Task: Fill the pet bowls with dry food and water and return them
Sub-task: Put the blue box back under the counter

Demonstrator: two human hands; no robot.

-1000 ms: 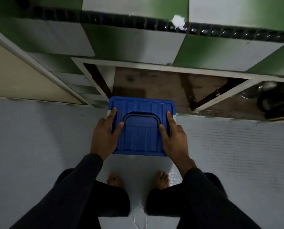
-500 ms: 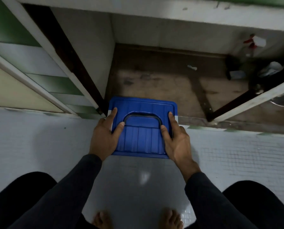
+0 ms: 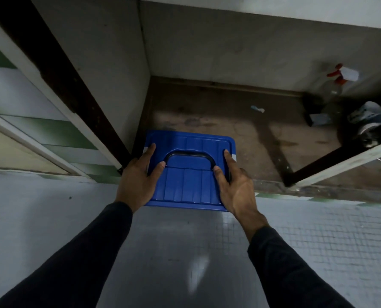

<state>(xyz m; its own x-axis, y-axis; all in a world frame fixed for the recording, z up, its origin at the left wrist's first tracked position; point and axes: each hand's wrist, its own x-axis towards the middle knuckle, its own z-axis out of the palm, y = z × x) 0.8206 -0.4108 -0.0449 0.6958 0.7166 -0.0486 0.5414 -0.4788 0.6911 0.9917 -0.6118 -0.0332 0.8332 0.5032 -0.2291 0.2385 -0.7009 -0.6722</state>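
Head view shows your left hand [image 3: 138, 178] and right hand [image 3: 234, 185] clasping the sides of a blue-lidded container [image 3: 189, 174] at the open cabinet [image 3: 207, 130] threshold. Its contents are hidden beneath the lid; a spray bottle [image 3: 338, 85] stands dim at back right.

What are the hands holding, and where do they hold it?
A blue-lidded container. The left hand grips its left side and the right hand its right side, fingers on top of the lid, not on its black handle.

Dim light: a pale small-tiled floor [image 3: 318, 241] meets an open low cupboard [image 3: 207, 63] with a stained brown base [image 3: 240, 130].
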